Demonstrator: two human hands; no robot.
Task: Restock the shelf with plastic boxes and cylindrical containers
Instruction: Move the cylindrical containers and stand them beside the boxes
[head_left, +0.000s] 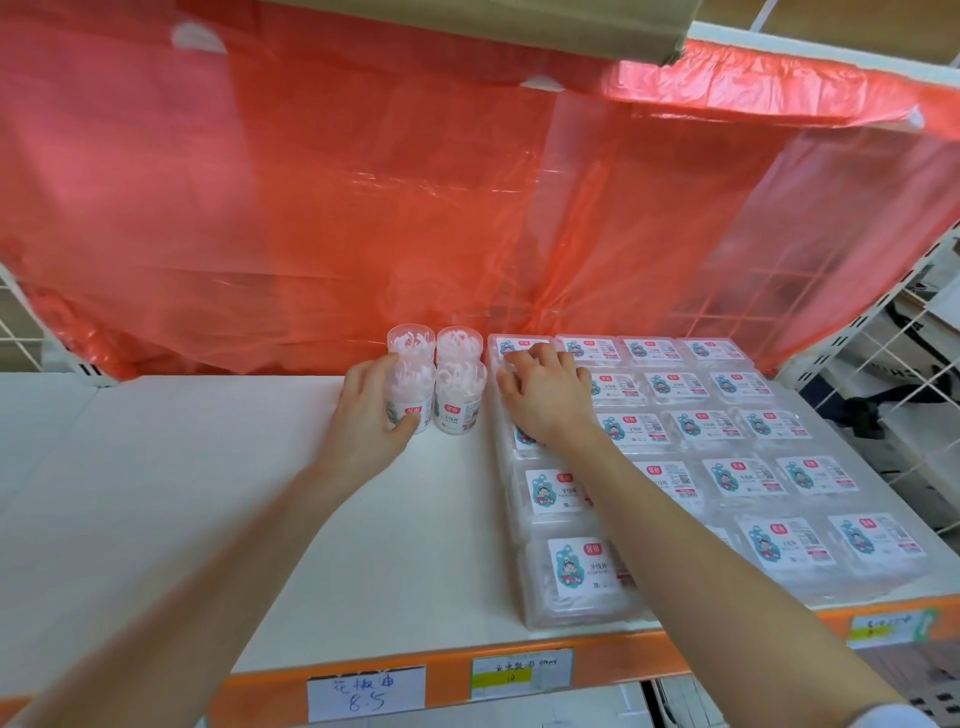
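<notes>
Four cylindrical containers (460, 397) are stood in a tight square near the back edge of the shelf (208, 493), about midway along. The front-left container (413, 395) is wrapped by the left hand (371, 410), thumb in front and fingers curled behind. The right hand (545, 395) is laid, fingers spread, on the plastic boxes (727, 431) filling the shelf's right half. The containers are judged light, stiff and smooth-walled, and are best taken around the mid-body.

Left hand (371, 415) grips container (415, 387); right hand (545, 400) touches boxes (727, 431).
</notes>
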